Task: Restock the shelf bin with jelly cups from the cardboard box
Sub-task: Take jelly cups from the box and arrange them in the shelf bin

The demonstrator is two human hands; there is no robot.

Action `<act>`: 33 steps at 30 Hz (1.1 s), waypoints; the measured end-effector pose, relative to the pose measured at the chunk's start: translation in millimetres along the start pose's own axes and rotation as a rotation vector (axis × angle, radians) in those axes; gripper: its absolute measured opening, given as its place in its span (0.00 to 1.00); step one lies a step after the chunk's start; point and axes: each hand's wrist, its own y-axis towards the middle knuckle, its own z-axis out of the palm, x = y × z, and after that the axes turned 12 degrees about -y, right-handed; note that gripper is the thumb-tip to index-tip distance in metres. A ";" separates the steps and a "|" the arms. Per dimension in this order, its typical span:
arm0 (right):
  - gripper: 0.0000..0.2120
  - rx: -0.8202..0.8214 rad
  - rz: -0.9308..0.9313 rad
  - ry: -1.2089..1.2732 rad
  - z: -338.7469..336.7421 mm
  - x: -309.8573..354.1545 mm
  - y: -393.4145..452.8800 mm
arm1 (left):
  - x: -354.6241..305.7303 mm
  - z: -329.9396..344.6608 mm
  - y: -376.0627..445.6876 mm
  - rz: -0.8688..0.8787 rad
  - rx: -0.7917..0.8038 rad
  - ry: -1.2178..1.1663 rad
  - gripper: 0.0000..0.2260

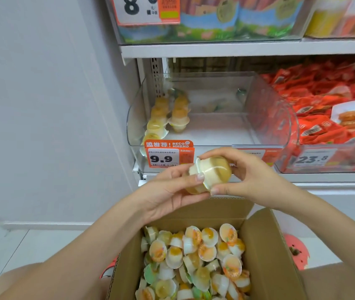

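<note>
Jelly cups held between box and bin

Left hand (172, 191) and right hand (243, 178), fingers curled, together gripping two stacked jelly cups (211, 174) above cardboard box (267, 252), before price tag (169, 155). Clear shelf bin (215, 128) behind, few cups at left. Red snack packets (323, 109) alongside.

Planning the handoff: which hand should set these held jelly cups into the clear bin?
Probably right: the right hand grips the jelly cups nearest the bin's bare floor; the left hand sits lower.
</note>
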 end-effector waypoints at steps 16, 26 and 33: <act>0.28 0.034 0.038 -0.157 -6.8 11.6 -2.1 | 4.4 8.0 -1.4 -0.087 0.038 -0.004 0.27; 0.28 -0.282 0.170 -0.283 -35.8 24.7 72.6 | -37.3 -2.0 -7.4 0.229 -0.582 0.961 0.15; 0.32 0.018 0.198 -0.732 -8.7 -17.2 176.5 | -42.4 -19.5 -9.2 0.185 -0.628 1.529 0.14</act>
